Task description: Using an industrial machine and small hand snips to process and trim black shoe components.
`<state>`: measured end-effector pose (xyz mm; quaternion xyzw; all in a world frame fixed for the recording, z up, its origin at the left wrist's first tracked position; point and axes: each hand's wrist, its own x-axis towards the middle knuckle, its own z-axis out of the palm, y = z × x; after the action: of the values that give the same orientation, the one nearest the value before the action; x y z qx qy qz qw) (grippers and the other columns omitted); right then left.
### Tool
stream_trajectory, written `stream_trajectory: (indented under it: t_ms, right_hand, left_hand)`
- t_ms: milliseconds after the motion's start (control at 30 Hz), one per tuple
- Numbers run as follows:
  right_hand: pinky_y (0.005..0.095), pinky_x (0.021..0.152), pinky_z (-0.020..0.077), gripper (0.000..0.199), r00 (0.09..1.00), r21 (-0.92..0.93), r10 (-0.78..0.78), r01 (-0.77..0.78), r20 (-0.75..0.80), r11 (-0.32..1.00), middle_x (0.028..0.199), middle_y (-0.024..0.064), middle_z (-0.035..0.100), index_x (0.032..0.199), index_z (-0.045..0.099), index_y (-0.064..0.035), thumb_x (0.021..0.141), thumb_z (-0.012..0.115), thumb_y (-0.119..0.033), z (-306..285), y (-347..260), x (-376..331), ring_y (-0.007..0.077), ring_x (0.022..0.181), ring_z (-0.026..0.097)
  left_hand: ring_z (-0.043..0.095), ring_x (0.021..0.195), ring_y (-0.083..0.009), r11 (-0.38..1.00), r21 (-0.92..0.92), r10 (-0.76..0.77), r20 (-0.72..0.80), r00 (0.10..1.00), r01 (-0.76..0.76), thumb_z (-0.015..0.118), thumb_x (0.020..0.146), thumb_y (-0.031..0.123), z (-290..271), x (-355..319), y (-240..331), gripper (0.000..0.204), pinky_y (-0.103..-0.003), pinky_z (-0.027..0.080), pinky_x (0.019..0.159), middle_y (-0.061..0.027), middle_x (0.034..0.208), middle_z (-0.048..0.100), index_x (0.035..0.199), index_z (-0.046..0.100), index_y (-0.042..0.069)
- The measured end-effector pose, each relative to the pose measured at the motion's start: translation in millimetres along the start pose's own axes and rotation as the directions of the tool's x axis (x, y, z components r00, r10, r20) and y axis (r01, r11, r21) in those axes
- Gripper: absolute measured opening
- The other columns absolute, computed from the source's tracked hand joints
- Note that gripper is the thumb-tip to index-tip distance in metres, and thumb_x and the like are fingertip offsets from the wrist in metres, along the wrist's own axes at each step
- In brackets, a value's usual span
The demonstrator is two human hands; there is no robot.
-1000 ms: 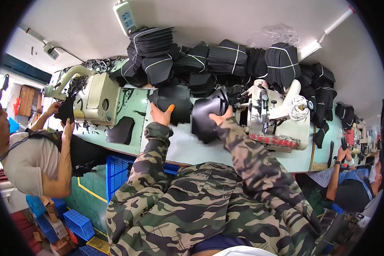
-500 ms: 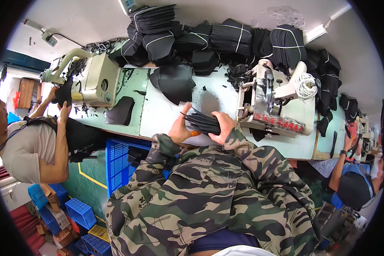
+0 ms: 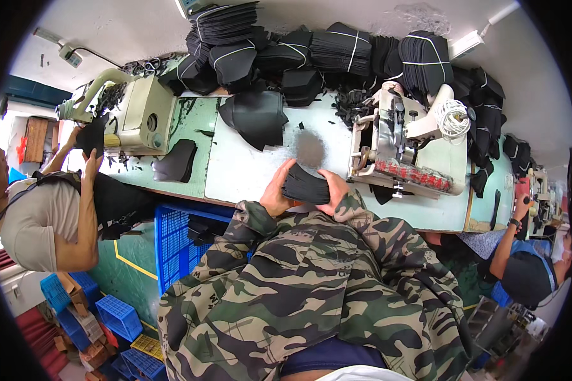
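Between my two hands I hold a stack of thin black cut pieces (image 3: pixel 306 185) over the front edge of the white tabletop (image 3: pixel 235 174). My left hand (image 3: pixel 278 190) presses on the stack's left side, fingers closed around its end. On the other side my right hand (image 3: pixel 333 191) grips the right end, thumb on top. The layers lie close together, edges toward me. Just beyond sits a curved pile of larger black pieces (image 3: pixel 255 119). A dark dusty patch (image 3: pixel 311 148) marks the tabletop behind the stack.
To the right stands a cream machine (image 3: pixel 413 152) with a wound white cord. Tied black bundles (image 3: pixel 341 49) line the back wall. At the left a co-worker (image 3: pixel 41 219) handles a black piece by another machine (image 3: pixel 140 117). A blue crate (image 3: pixel 171 247) stands below the table's left front.
The black pieces, fanned out and uneven before, are now squared into a compact stack. My left hand has moved from a spread grip to flush against its side.
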<state>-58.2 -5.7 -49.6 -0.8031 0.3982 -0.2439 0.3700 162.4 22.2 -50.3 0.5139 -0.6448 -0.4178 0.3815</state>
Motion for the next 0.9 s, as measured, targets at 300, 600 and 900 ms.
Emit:
stream_trajectory:
  t_ms: [300, 600, 900]
  right_hand:
    - [0.0403, 0.073, 0.0460, 0.046, 0.969, 0.066, 0.148, -0.163, 0.199, 0.984, 0.090, 0.0169, 0.057, 0.108, 0.050, -0.0048, 0.068, 0.071, -0.014, -19, -11, 20, 0.0349, 0.086, 0.059]
    - [0.0381, 0.084, 0.0456, 0.055, 0.979, -0.070, -0.025, 0.011, -0.201, 0.997, 0.105, 0.0193, 0.058, 0.114, 0.051, -0.0019, 0.066, 0.073, -0.019, -83, -36, -2, 0.0349, 0.096, 0.058]
    - [0.0273, 0.061, 0.0502, 0.049, 0.428, 0.598, 0.904, -0.727, 0.009, 0.339, 0.092, 0.0134, 0.063, 0.115, 0.050, 0.0044, 0.081, 0.066, -0.028, -125, 58, -148, 0.0179, 0.076, 0.063]
  left_hand:
    - [0.048, 0.116, -0.0292, 0.961, 0.261, -0.122, 0.096, 0.988, 0.093, 0.083, 0.054, 0.019, -28, 15, 33, 0.092, -0.040, 0.036, 0.099, -0.0183, 0.122, 0.049, 0.131, 0.035, 0.005]
    - [0.064, 0.080, -0.0259, 0.967, 0.075, -0.250, 0.473, 0.844, 0.245, 0.079, 0.064, 0.028, -13, 93, 20, 0.058, -0.034, 0.049, 0.074, -0.0162, 0.089, 0.065, 0.110, 0.057, 0.001]
    - [0.063, 0.084, -0.0331, 0.752, 0.647, -0.395, 0.286, 0.873, 0.128, 0.070, 0.073, 0.044, 17, 116, 15, 0.058, -0.038, 0.049, 0.075, -0.0214, 0.092, 0.064, 0.108, 0.057, 0.000]
